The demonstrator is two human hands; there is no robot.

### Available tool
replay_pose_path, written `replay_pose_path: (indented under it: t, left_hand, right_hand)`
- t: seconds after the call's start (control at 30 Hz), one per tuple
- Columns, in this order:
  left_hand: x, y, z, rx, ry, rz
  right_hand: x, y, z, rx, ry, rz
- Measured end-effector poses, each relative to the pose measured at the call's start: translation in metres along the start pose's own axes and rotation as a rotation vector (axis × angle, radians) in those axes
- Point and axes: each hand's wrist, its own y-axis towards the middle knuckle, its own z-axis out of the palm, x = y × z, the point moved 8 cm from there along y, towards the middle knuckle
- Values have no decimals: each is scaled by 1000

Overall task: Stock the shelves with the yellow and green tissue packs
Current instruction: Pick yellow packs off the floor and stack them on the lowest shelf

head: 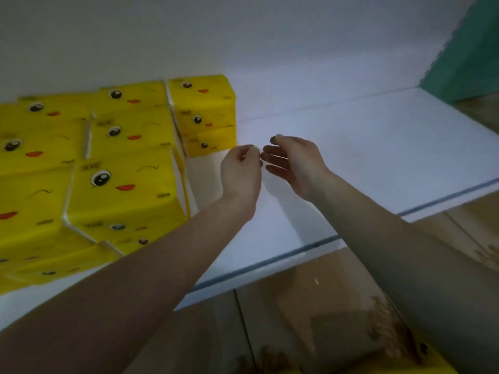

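Tissue packs: yellow plastic-wrapped tissue packs [124,182] printed with cartoon eyes and red mouths, stacked in rows and layers on the left part of the shelf, reaching back to the wall.
Shelf: flat white shelf board [351,147] with a thin dark line along its front edge; the packs sit on it.
Left hand [240,171]: hovers over the bare shelf just right of the packs, its back to the camera and fingers curled in towards the thumb; nothing shows in its grip.
Right hand [294,163]: just beside the left hand, fingertips almost meeting it, palm turned left, fingers loosely spread and holding nothing.
Back wall: plain white wall [243,36] behind the shelf.
Side: teal panel [469,49] at the shelf's right end.
Floor: brown wood-patterned floor [297,306] below the shelf's front edge.
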Motion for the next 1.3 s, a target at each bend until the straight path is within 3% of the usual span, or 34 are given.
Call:
replay_pose_path:
  t: [0.13,0.23,0.37,0.47,0.57,0.73,0.87,1.0,1.13,1.2,1.3]
  left_hand:
    - [25,-67,33,314,202,42]
    - [64,-114,68,610,532,48]
    - [129,-172,98,1011,897,-82]
    - [168,-203,105,1191,1060,-200]
    - [192,-223,104,1243,1122,-329]
    - [204,-229,105,1289,1173,-378]
    - [207,-229,101,1301,1167,-440]
    - [209,-230,94,1268,1028,-626]
    - [189,-223,99,1291,968,-601]
    - [176,-212,104,1239,922,-562]
    - [154,-191,112,1113,759,-508]
  right_hand:
    - [-16,-58,-77,-97,-64,-2]
    - [-39,-101,-141,-234,-92,10]
    - [-73,-163,-210,-403,-209,65]
    - [-93,-206,-255,-554,-364,73]
    - [-113,-241,-281,-601,-507,111]
    - [-149,-261,-281,-471,-576,225]
    - [-152,-258,-272,-446,-549,156]
    - [-130,-245,-261,-416,-548,32]
    - [-92,-224,-253,-382,-502,-83]
    - [-74,-216,-258,-479,-467,-138]
    - [-64,-216,-274,-758,-313,-209]
